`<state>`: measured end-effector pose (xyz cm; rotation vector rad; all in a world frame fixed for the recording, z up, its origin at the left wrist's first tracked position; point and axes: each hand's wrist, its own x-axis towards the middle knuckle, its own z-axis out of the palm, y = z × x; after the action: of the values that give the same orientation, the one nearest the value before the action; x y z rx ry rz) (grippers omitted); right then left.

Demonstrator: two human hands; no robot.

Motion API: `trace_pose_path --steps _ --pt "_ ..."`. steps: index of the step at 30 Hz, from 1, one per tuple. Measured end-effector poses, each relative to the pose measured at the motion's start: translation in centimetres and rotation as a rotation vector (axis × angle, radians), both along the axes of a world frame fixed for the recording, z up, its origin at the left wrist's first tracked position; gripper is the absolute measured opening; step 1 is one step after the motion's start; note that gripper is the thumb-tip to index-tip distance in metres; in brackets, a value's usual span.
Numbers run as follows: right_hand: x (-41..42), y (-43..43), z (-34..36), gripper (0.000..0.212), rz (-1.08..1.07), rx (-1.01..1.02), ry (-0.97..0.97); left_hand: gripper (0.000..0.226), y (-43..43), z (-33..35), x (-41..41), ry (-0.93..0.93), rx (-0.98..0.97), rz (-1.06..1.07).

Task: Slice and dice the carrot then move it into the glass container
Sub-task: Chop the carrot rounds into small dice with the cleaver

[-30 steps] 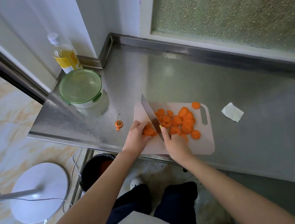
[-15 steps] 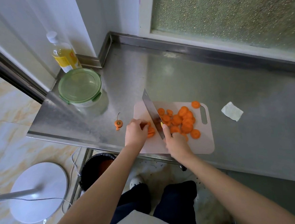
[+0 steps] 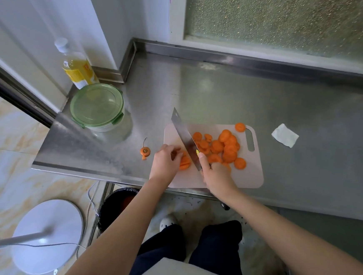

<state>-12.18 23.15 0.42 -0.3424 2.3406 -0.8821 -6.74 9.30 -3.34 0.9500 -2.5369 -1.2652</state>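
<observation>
As the left hand [image 3: 164, 162] holds carrot slices [image 3: 185, 162] and the right hand [image 3: 216, 177] grips the cleaver [image 3: 183, 133], dicing needs careful chops next.

The right hand [image 3: 216, 176] hides the knife [image 3: 184, 137] handle.

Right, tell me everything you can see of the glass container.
The glass container is round and low, its clear body capped by a translucent green lid with green clip latches at the sides. It stands upright and closed near the left end of the steel counter, just in front of a bottle of yellow liquid; whether they touch cannot be told. No orange shows through the lid.
</observation>
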Motion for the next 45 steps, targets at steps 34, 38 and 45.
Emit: trace_pose_path --steps 34,38,45 --pt "1.4 -2.2 0.6 0.065 0.155 0.166 0.078 0.017 1.7 -0.3 0.0 0.061 0.055 0.163" --pt "2.1 -2.3 -0.4 0.065 0.152 0.212 0.134 0.017 1.7 -0.3 0.0 0.046 0.060 0.167" --pt "1.6 -2.2 -0.2 0.067 0.052 0.107 0.061 0.015 1.7 -0.6 0.2 0.077 0.058 0.152"
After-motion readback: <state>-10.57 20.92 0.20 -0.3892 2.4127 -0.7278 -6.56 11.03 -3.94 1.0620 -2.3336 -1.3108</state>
